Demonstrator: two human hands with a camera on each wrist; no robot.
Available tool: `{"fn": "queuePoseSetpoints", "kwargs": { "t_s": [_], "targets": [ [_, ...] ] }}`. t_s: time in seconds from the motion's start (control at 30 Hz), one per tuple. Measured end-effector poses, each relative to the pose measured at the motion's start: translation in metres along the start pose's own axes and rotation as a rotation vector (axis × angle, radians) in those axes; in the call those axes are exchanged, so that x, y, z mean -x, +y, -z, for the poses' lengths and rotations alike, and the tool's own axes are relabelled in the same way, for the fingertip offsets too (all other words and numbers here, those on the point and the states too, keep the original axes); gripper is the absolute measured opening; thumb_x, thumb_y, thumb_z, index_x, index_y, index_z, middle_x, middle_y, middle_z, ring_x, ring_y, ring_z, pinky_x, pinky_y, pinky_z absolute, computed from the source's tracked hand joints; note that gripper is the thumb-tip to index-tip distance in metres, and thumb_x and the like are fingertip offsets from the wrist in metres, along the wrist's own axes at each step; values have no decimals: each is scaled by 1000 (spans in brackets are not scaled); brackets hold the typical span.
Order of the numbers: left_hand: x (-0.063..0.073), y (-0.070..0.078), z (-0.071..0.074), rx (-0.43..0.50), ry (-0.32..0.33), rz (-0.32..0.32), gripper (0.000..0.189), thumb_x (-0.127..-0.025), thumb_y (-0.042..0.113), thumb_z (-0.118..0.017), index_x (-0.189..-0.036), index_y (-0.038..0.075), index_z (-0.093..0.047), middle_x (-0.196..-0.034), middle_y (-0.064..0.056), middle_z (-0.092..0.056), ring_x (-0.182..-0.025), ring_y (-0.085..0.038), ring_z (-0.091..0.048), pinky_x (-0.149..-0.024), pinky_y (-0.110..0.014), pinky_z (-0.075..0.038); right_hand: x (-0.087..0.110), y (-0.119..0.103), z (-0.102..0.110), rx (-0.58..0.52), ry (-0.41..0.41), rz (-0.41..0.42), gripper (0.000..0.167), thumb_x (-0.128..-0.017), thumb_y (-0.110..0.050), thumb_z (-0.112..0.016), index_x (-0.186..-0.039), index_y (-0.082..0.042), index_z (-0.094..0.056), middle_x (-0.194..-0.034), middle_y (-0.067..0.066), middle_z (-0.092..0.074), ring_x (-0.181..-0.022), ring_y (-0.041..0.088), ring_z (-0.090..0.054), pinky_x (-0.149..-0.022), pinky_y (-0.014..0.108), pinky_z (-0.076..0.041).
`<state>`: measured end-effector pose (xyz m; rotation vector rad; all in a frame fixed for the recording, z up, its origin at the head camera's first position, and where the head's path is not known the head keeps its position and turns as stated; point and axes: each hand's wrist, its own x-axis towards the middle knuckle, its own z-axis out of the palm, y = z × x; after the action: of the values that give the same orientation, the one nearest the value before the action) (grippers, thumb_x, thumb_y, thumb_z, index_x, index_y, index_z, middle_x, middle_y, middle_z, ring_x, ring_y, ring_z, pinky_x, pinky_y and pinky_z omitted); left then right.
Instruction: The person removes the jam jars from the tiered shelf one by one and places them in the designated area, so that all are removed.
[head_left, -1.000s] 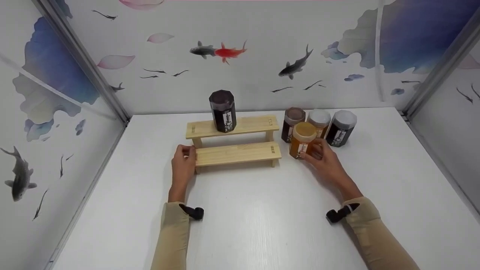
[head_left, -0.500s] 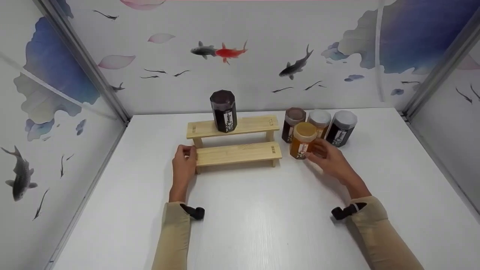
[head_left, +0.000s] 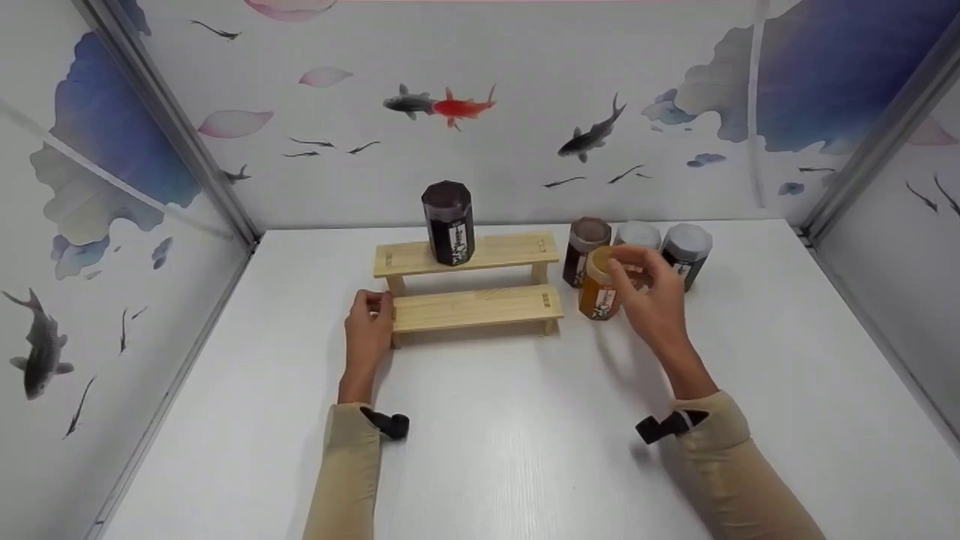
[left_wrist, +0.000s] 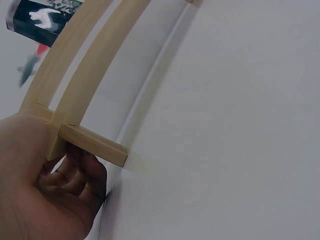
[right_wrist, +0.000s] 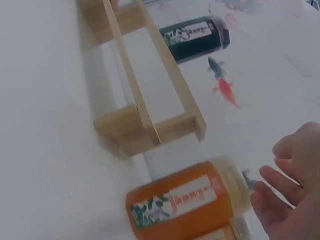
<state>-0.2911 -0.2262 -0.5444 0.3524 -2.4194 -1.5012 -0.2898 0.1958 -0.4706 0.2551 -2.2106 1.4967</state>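
Note:
A two-step wooden display rack [head_left: 480, 307] stands on the white table. Its left end is held by my left hand [head_left: 367, 328], whose fingers [left_wrist: 85, 177] curl in by the leg of the lower step. On the upper step, a dark octagonal jar [head_left: 450, 229] is upright. To the rack's right stands an amber jar [head_left: 596, 294] with a pale yellowish lid and a white label. My right hand [head_left: 658, 307] is raised beside this lid, fingers bent and parted, holding nothing. In the right wrist view, the fingertips are close to the lid; contact is unclear.
Behind the amber jar are a brown-lidded jar [head_left: 587, 236], a white-lidded jar [head_left: 637, 232] partly hidden by the right hand, and a dark jar with a greyish lid [head_left: 688, 244]. A fish-patterned wall [head_left: 517, 165] borders the table's back.
My right hand has let go of the amber jar's side and risen toward its lid. The amber jar stays in place. My left hand has not moved from the rack.

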Motion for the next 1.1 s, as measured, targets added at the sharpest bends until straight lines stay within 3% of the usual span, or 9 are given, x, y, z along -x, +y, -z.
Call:
{"fn": "queuePoseSetpoints", "kwargs": {
  "t_s": [0.2, 0.4, 0.53, 0.83, 1.1],
  "targets": [
    [1, 1, 1, 2, -1, 11, 30, -114, 33, -53, -125, 6, -62, -114, -14, -67, -101, -24, -62, -80, -32, -51, 3, -19, -57, -102, -65, 115, 25, -105, -16, -74, -128, -9, -72, -126, 5, -75, -120, 21, -71, -105, 45, -58],
    [0, 0, 1, 1, 7, -3, 32, -114, 33, -52, -125, 5, -62, -116, -15, -68, -104, -25, -63, -88, -34, -49, -2, -36, -113, -197, -251, 105, 45, -103, -21, -77, -143, -7, -62, -142, 12, -68, -137, 26, -64, -115, 43, -53],
    [-1, 0, 0, -3, 1, 3, 32, -114, 34, -52, -125, 5, -62, -116, -14, -68, -103, -24, -63, -84, -33, -51, -10, -43, -142, -265, -330, 73, 60, -101, -19, -79, -152, -5, -51, -153, 16, -58, -146, 34, -57, -119, 42, -50],
    [-1, 1, -1, 1, 1, 14, 29, -114, 32, -53, -124, 6, -62, -114, -13, -67, -101, -24, -62, -83, -32, -50, -30, -59, -179, -252, -409, 16, 87, -97, -18, -84, -166, -6, -33, -167, 14, -45, -154, 31, -49, -125, 42, -43],
    [-2, 2, 0, 9, -2, 24, 28, -114, 32, -54, -123, 6, -62, -113, -12, -67, -99, -23, -62, -79, -32, -51, -46, -68, -195, -161, -379, -67, 94, -94, -28, -87, -167, -9, -30, -158, 17, -54, -143, 31, -57, -118, 46, -49]
  ]
}}
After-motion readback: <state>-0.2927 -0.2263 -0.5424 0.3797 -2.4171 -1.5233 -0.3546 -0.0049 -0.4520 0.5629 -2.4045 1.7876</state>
